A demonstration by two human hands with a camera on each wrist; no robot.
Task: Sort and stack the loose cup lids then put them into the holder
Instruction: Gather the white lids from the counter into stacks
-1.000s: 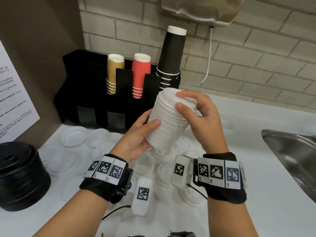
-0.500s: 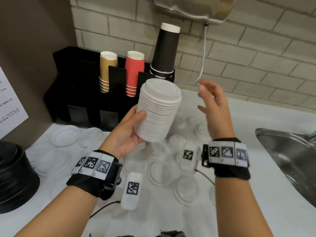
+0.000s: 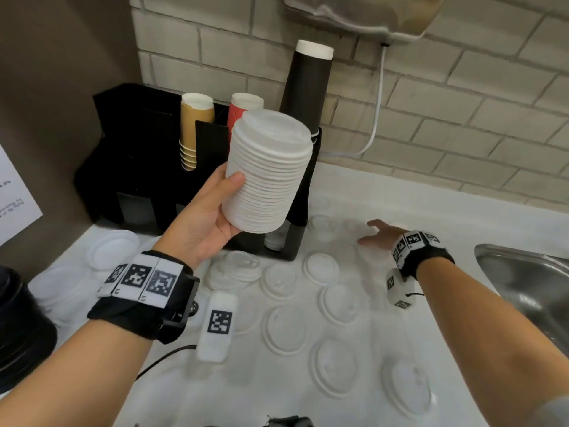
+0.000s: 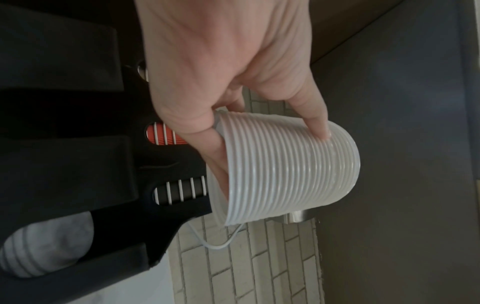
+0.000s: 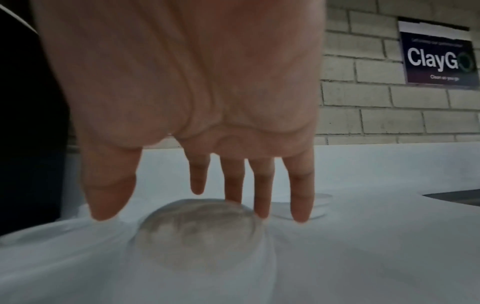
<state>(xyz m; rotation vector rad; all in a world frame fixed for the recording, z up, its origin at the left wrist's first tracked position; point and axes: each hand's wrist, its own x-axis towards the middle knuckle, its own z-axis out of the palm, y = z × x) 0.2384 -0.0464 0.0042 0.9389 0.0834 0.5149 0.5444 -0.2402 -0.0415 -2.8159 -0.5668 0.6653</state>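
Note:
My left hand (image 3: 215,208) grips a tall stack of white lids (image 3: 268,171) in the air, in front of the black holder (image 3: 138,155). In the left wrist view the thumb and fingers wrap the stack of white lids (image 4: 285,164). My right hand (image 3: 374,234) reaches low over the white counter with straight, spread fingers. In the right wrist view its fingertips (image 5: 298,214) hover just above a clear domed lid (image 5: 197,230); I cannot tell if they touch it. Several loose white lids (image 3: 321,268) lie scattered on the counter.
The holder carries tan cups (image 3: 195,127), red cups (image 3: 243,110) and tall black cups (image 3: 308,84). A stack of black lids (image 3: 18,328) sits at the left edge. A steel sink (image 3: 529,288) lies to the right. Clear flat lids (image 3: 112,248) lie near the holder.
My right hand let go of the top of the stack and dropped down to the right, low over the counter. My left hand holds the stack alone, higher.

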